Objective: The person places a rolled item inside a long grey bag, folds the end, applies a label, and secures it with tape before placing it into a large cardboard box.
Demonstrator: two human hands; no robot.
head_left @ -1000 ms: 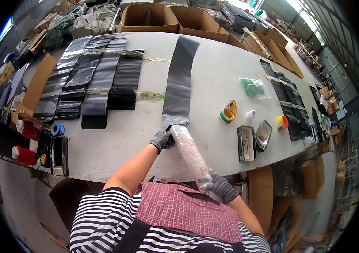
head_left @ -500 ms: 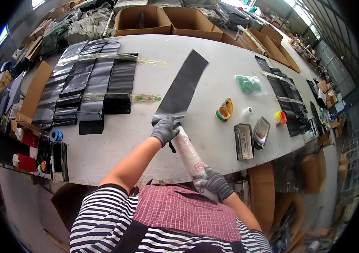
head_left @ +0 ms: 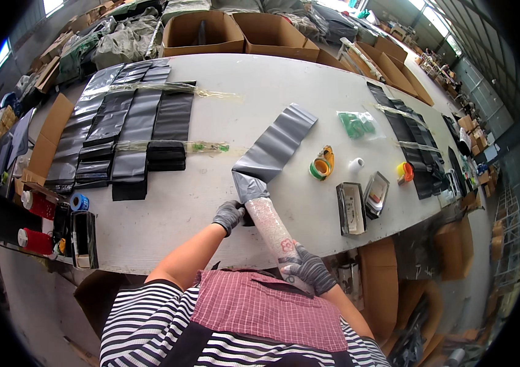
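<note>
A bubble-wrapped roll lies slanted across the near part of the table, its lower end close to my body. My right hand is wrapped round that lower end. The roll's upper end sits inside the mouth of a long grey plastic mailing bag, which is creased and folded over just above it. My left hand, in a grey glove like the right, is closed at the bag's dark lower edge, left of the roll. Its fingertips are partly hidden there.
Stacks of grey bags lie at left under clear tape; more black bags lie right. Near them are a tape dispenser, a white bottle, a yellow-orange tape roll, open boxes and a green packet. Cartons stand behind.
My left hand has moved down and left, from the top of the roll to its side. The bag has come nearer, now creased and covering the roll's upper end.
</note>
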